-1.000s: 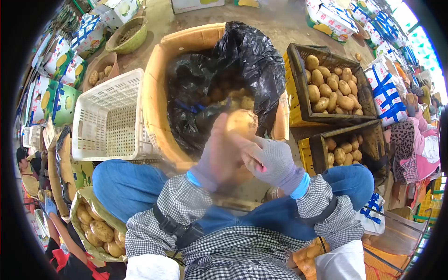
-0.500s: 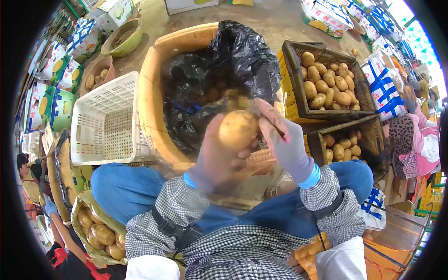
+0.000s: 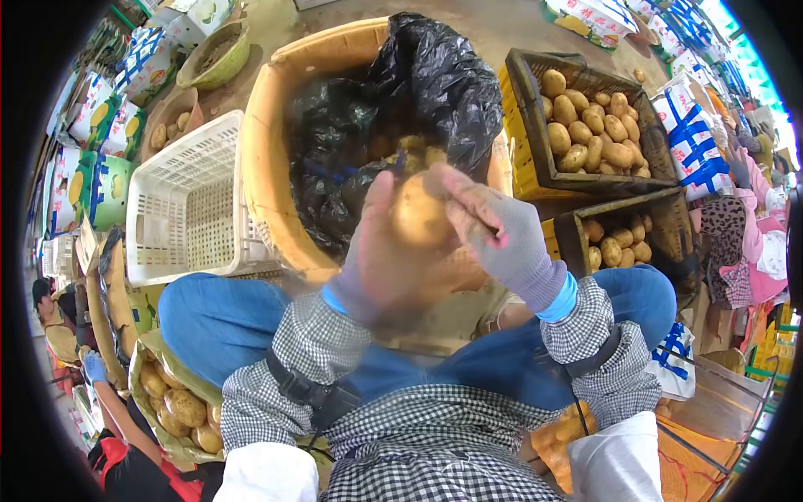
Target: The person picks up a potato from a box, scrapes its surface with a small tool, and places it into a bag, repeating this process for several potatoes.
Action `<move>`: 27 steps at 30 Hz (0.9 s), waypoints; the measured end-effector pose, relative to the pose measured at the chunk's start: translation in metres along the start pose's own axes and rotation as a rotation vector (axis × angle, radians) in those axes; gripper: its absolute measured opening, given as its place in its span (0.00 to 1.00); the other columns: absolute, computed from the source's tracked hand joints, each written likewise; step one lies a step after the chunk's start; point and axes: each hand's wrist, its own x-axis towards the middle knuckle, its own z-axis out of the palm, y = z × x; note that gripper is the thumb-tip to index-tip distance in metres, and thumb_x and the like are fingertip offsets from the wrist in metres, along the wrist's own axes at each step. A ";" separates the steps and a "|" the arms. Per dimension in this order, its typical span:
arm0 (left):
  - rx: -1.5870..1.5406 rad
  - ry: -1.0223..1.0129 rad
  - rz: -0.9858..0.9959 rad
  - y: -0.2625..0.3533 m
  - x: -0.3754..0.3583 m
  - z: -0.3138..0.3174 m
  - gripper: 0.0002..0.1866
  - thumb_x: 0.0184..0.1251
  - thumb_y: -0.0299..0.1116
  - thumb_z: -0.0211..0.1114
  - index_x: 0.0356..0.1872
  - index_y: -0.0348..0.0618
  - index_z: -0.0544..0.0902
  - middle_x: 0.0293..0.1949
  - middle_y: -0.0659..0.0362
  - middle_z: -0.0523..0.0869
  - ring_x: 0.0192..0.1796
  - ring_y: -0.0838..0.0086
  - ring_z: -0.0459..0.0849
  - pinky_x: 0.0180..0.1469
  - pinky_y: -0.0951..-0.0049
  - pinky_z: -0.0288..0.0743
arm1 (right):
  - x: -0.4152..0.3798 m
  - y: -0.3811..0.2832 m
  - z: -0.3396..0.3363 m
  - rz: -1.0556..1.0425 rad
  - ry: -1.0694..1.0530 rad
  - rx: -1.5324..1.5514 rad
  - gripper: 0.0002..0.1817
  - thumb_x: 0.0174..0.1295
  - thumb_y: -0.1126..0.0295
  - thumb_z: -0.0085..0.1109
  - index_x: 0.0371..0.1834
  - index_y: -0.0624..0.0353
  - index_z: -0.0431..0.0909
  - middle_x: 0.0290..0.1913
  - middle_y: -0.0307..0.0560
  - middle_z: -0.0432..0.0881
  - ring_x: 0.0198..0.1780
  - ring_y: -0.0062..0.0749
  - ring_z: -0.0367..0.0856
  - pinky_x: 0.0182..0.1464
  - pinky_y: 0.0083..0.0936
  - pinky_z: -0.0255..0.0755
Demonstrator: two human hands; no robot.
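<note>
A pale yellow potato point(image 3: 421, 211) is held up over the near rim of the basket. My left hand point(image 3: 378, 251), gloved and smeared by motion, is closed around its left side and underside. Against its upper right edge rest the bent fingers of my right hand point(image 3: 493, 224), in a greyish glove with a pink-red spot by the thumb. Beyond both hands stands a round yellowish basket point(image 3: 266, 142) lined with a black plastic bag point(image 3: 435, 75). Several potatoes point(image 3: 410, 153) lie inside the bag, partly hidden behind my hands.
A white plastic crate point(image 3: 186, 263) stands left of the basket. Two dark-edged crates, one farther point(image 3: 531, 109) and one nearer point(image 3: 577, 234), hold potatoes at right. A sack of potatoes point(image 3: 182, 408) sits by my left knee. Printed cartons point(image 3: 113, 192) line the left; other people are at both sides.
The potato and both hands have shifted slightly up in the view. My right hand's fingers now lie closer over the potato's upper right edge. The potato stays in my left hand.
</note>
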 end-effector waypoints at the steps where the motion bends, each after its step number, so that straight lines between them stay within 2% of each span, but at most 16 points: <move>1: -0.099 -0.075 -0.056 -0.001 0.000 0.002 0.27 0.73 0.53 0.51 0.61 0.42 0.70 0.59 0.51 0.76 0.62 0.64 0.75 0.72 0.61 0.59 | -0.001 0.001 0.001 -0.130 -0.020 -0.157 0.23 0.62 0.78 0.60 0.62 0.54 0.77 0.49 0.45 0.85 0.47 0.31 0.86 0.47 0.21 0.79; 4: 0.211 0.044 0.063 -0.002 0.000 -0.021 0.29 0.71 0.47 0.58 0.64 0.40 0.64 0.59 0.51 0.76 0.62 0.65 0.75 0.71 0.61 0.60 | -0.011 -0.001 0.008 -0.247 -0.359 -0.575 0.17 0.66 0.72 0.59 0.59 0.56 0.78 0.33 0.43 0.82 0.26 0.29 0.80 0.28 0.19 0.72; 7: 0.646 0.238 0.267 -0.003 0.009 -0.051 0.29 0.73 0.53 0.48 0.66 0.43 0.67 0.61 0.48 0.75 0.64 0.59 0.74 0.71 0.56 0.61 | -0.009 0.001 0.010 -0.174 -0.230 -0.487 0.20 0.65 0.70 0.58 0.62 0.52 0.75 0.34 0.41 0.81 0.30 0.31 0.81 0.30 0.20 0.74; 9: 0.729 0.285 0.320 -0.007 0.010 -0.054 0.29 0.73 0.51 0.46 0.66 0.43 0.67 0.61 0.47 0.76 0.64 0.58 0.74 0.69 0.55 0.64 | -0.009 0.002 0.008 -0.119 -0.151 -0.434 0.23 0.65 0.68 0.57 0.64 0.49 0.73 0.34 0.41 0.81 0.33 0.33 0.83 0.31 0.20 0.75; 10: 0.702 0.282 0.314 -0.009 0.007 -0.048 0.28 0.71 0.46 0.51 0.67 0.42 0.65 0.60 0.48 0.77 0.62 0.60 0.76 0.67 0.57 0.66 | -0.009 0.002 0.008 -0.093 -0.110 -0.407 0.24 0.65 0.68 0.56 0.65 0.48 0.72 0.34 0.40 0.81 0.34 0.34 0.83 0.31 0.21 0.75; 13: 0.642 0.265 0.294 -0.009 -0.001 -0.019 0.34 0.63 0.30 0.65 0.67 0.37 0.59 0.56 0.50 0.79 0.58 0.64 0.81 0.62 0.62 0.73 | -0.009 -0.004 0.011 -0.263 -0.577 -0.810 0.23 0.65 0.72 0.56 0.65 0.55 0.73 0.38 0.43 0.81 0.37 0.28 0.82 0.33 0.15 0.73; 15: 0.597 0.281 0.288 -0.006 0.003 -0.017 0.36 0.61 0.24 0.68 0.67 0.36 0.57 0.54 0.51 0.80 0.55 0.65 0.83 0.59 0.64 0.77 | -0.015 0.012 0.017 -0.049 -0.442 -0.414 0.26 0.63 0.75 0.54 0.66 0.47 0.72 0.37 0.42 0.82 0.35 0.34 0.82 0.34 0.23 0.77; 17: 0.581 0.305 0.286 -0.003 0.010 -0.022 0.35 0.63 0.22 0.66 0.67 0.36 0.57 0.54 0.51 0.80 0.55 0.64 0.83 0.57 0.64 0.79 | -0.017 0.025 0.017 0.077 -0.169 -0.099 0.25 0.65 0.75 0.52 0.67 0.49 0.71 0.36 0.40 0.81 0.33 0.29 0.79 0.32 0.21 0.74; 18: 0.592 0.309 0.283 -0.003 0.012 -0.022 0.34 0.63 0.22 0.65 0.67 0.37 0.58 0.54 0.51 0.79 0.55 0.64 0.83 0.56 0.64 0.79 | -0.010 0.021 0.015 0.095 0.030 0.019 0.23 0.68 0.74 0.51 0.67 0.53 0.71 0.36 0.38 0.80 0.31 0.21 0.76 0.29 0.16 0.70; 21: 0.558 0.236 0.229 -0.002 0.002 -0.002 0.33 0.65 0.22 0.63 0.69 0.39 0.58 0.56 0.52 0.77 0.59 0.65 0.79 0.59 0.63 0.77 | 0.006 -0.008 -0.002 0.398 0.231 0.625 0.22 0.73 0.70 0.50 0.69 0.60 0.68 0.36 0.34 0.78 0.29 0.09 0.70 0.24 0.08 0.62; 22: 0.413 0.193 0.178 0.001 -0.002 0.004 0.33 0.65 0.23 0.63 0.69 0.40 0.58 0.58 0.51 0.75 0.60 0.65 0.78 0.60 0.62 0.76 | 0.009 -0.010 -0.005 0.430 0.234 0.765 0.22 0.73 0.70 0.50 0.69 0.60 0.68 0.36 0.34 0.78 0.29 0.09 0.69 0.23 0.08 0.61; 23: 0.266 0.152 0.125 0.002 -0.003 0.007 0.33 0.66 0.24 0.63 0.70 0.41 0.58 0.59 0.51 0.74 0.61 0.65 0.76 0.62 0.61 0.75 | 0.007 -0.008 -0.007 0.410 0.210 0.653 0.23 0.72 0.71 0.50 0.69 0.61 0.68 0.39 0.36 0.78 0.33 0.11 0.70 0.28 0.09 0.62; 24: 0.546 0.132 0.234 -0.004 -0.001 0.005 0.36 0.66 0.29 0.65 0.71 0.44 0.56 0.63 0.52 0.69 0.62 0.66 0.73 0.64 0.62 0.71 | 0.006 -0.006 -0.008 0.389 0.188 0.539 0.23 0.71 0.72 0.51 0.69 0.63 0.68 0.43 0.37 0.77 0.37 0.13 0.70 0.33 0.11 0.63; 25: 0.891 0.127 0.289 -0.005 -0.001 0.004 0.37 0.64 0.26 0.65 0.72 0.46 0.57 0.63 0.53 0.69 0.63 0.66 0.73 0.65 0.63 0.71 | 0.005 -0.006 -0.010 0.369 0.170 0.426 0.23 0.71 0.73 0.51 0.69 0.64 0.68 0.46 0.38 0.77 0.41 0.15 0.70 0.38 0.12 0.64; 26: 1.236 0.120 0.341 -0.006 -0.003 0.003 0.39 0.61 0.23 0.64 0.73 0.48 0.57 0.64 0.54 0.69 0.65 0.66 0.73 0.66 0.64 0.70 | 0.003 -0.009 -0.013 0.384 0.114 0.369 0.24 0.70 0.76 0.50 0.69 0.67 0.67 0.56 0.44 0.76 0.53 0.22 0.72 0.51 0.15 0.65; 27: 1.423 0.114 0.386 -0.005 -0.003 0.002 0.40 0.59 0.20 0.64 0.73 0.48 0.57 0.65 0.55 0.68 0.66 0.66 0.72 0.67 0.64 0.70 | 0.002 -0.009 -0.013 0.335 0.069 0.336 0.23 0.69 0.77 0.49 0.68 0.67 0.67 0.59 0.45 0.76 0.57 0.24 0.72 0.55 0.17 0.65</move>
